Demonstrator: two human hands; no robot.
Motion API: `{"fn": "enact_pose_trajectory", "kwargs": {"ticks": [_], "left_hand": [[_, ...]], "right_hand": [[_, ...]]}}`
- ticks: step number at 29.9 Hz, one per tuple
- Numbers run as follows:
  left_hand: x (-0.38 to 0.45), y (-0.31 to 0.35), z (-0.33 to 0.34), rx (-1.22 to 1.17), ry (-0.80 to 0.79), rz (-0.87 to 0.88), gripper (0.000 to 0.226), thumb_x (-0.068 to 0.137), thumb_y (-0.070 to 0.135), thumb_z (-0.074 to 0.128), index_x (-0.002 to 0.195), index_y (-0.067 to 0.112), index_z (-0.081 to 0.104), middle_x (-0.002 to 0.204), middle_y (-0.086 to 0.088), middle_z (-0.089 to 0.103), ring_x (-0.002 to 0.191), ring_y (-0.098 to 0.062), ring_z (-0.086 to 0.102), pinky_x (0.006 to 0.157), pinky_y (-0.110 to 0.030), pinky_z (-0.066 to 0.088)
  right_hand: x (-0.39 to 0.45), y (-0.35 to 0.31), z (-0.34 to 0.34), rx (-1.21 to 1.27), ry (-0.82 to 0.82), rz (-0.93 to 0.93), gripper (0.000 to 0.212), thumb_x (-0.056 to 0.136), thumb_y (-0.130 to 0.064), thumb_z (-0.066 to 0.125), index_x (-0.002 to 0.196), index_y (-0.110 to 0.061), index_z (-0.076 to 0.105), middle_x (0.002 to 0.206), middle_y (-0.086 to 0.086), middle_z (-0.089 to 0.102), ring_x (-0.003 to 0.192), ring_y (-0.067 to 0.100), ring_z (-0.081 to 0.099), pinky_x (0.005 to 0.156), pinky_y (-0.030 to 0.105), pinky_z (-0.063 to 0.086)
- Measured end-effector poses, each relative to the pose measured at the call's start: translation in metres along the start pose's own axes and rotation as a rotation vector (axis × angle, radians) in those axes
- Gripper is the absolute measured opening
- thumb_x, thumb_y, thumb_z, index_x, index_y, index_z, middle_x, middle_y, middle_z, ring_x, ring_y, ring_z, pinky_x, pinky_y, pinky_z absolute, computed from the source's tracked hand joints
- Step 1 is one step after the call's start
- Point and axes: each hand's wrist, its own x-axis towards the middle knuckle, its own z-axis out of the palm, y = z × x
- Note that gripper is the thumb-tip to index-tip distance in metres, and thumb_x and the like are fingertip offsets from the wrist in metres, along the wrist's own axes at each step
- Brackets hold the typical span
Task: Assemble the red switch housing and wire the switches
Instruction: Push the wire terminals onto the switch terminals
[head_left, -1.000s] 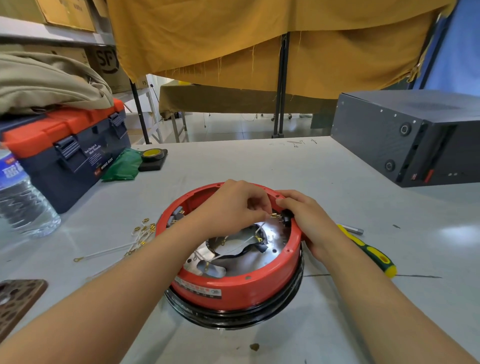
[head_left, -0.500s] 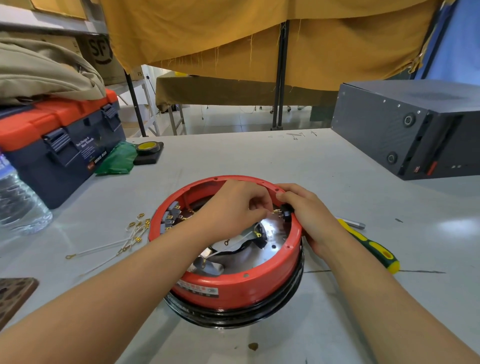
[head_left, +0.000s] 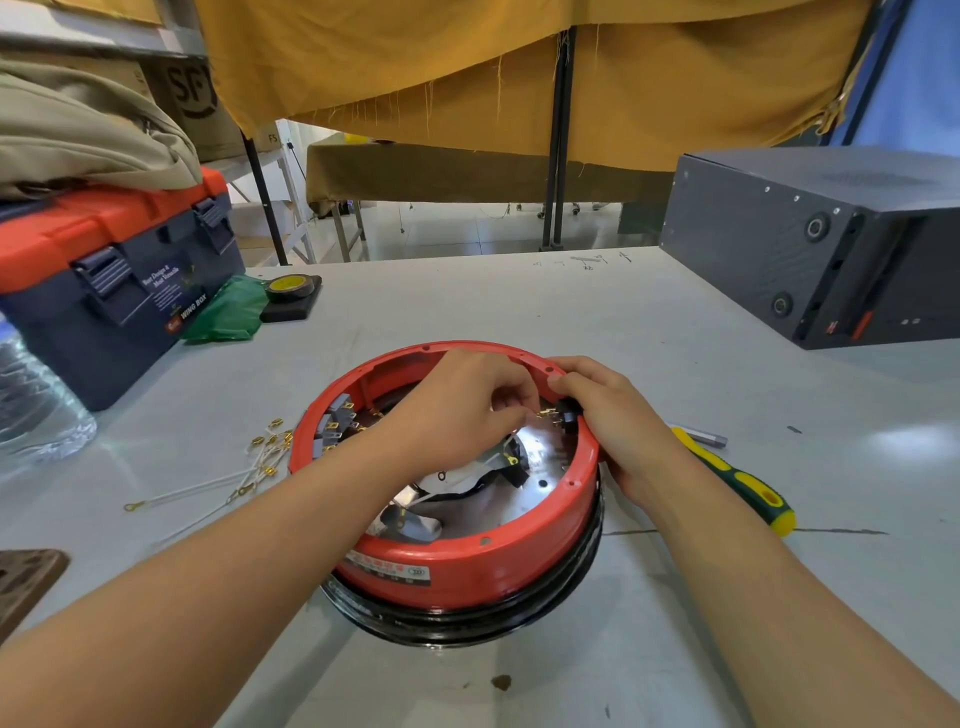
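At right inner wall of red switch housing (head_left: 467, 566): left hand (head_left: 457, 410) pinched shut, thumb and forefinger on small brass spade terminal (head_left: 544, 413) of a thin white wire, aimed at black switch (head_left: 566, 415) seated in the housing wall. Right hand (head_left: 618, 431) wrapped over rim from outside, fingers curled, bracing the switch and housing; exact grip on switch body partly hidden.

Handling, as judged: terminal tiny, light, stiff brass, bends if forced off-axis; best pinched by crimp barrel, not by wire. Wire soft, springy, no push strength. Switch tabs thin, probably fragile to side load. Housing looks like rigid plastic ring, light enough to skid, so needs bracing at rim.

Housing sits centre of grey surface (head_left: 519, 312) on a black ring base (head_left: 467, 623). Inside: shiny metal plate (head_left: 540, 457), black cable bundle, grey switches (head_left: 335, 421) with brass tabs along left inner wall, another grey part near front.

Loose white wires with brass terminals (head_left: 260, 462) on surface just left of housing. Yellow-green screwdriver (head_left: 737, 478) right, under right wrist. Toolbox (head_left: 104, 270) far left, lid closed, contents unseen; tan cloth on top. Water bottle (head_left: 31, 405) at left edge. Tape roll (head_left: 290, 287) and green bag near toolbox. Dark grey case (head_left: 810, 234) far right.
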Motion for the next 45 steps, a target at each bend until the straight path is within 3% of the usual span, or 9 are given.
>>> {"fn": "enact_pose_trajectory", "kwargs": {"ticks": [10,18,25,35,45], "left_hand": [[0.001,0.002,0.002,0.018,0.013,0.029,0.004,0.081,0.009,0.068,0.079,0.012,0.071,0.078,-0.004,0.069,0.068,-0.011,0.056,0.068,-0.024,0.043],[0.001,0.003,0.005,0.043,0.026,0.038,0.005,0.082,0.008,0.066,0.080,0.012,0.069,0.079,-0.002,0.068,0.073,-0.015,0.059,0.073,-0.034,0.046],[0.000,0.004,0.006,0.095,0.046,0.093,0.006,0.082,0.005,0.064,0.080,0.008,0.068,0.078,0.003,0.062,0.071,-0.012,0.051,0.071,-0.027,0.040],[0.000,0.003,0.009,0.118,0.062,0.101,0.007,0.083,0.004,0.061,0.082,0.006,0.068,0.078,0.006,0.056,0.071,-0.010,0.047,0.067,-0.020,0.033],[0.002,0.006,0.012,0.126,0.056,0.101,0.009,0.085,0.004,0.059,0.084,0.004,0.068,0.086,-0.004,0.065,0.075,-0.012,0.049,0.072,-0.027,0.039]], "right_hand": [[-0.001,-0.003,0.001,-0.034,0.011,0.000,0.022,0.088,-0.015,0.051,0.095,-0.025,0.069,0.096,0.005,0.073,0.098,0.027,0.067,0.094,0.046,0.050],[-0.007,-0.005,0.004,-0.042,0.014,-0.010,0.023,0.091,-0.012,0.047,0.102,-0.020,0.067,0.105,0.011,0.069,0.102,0.030,0.063,0.097,0.047,0.048],[-0.009,-0.007,0.005,-0.036,-0.001,-0.044,0.025,0.093,-0.009,0.044,0.099,-0.020,0.065,0.098,0.006,0.068,0.088,0.018,0.060,0.090,0.038,0.048],[-0.010,-0.008,0.007,-0.052,0.012,-0.052,0.025,0.093,-0.008,0.043,0.102,-0.017,0.064,0.107,0.010,0.067,0.102,0.025,0.061,0.096,0.043,0.046],[-0.010,-0.007,0.007,-0.062,0.022,-0.039,0.026,0.092,-0.008,0.042,0.105,-0.015,0.064,0.106,0.008,0.067,0.103,0.026,0.062,0.094,0.042,0.047]]}}
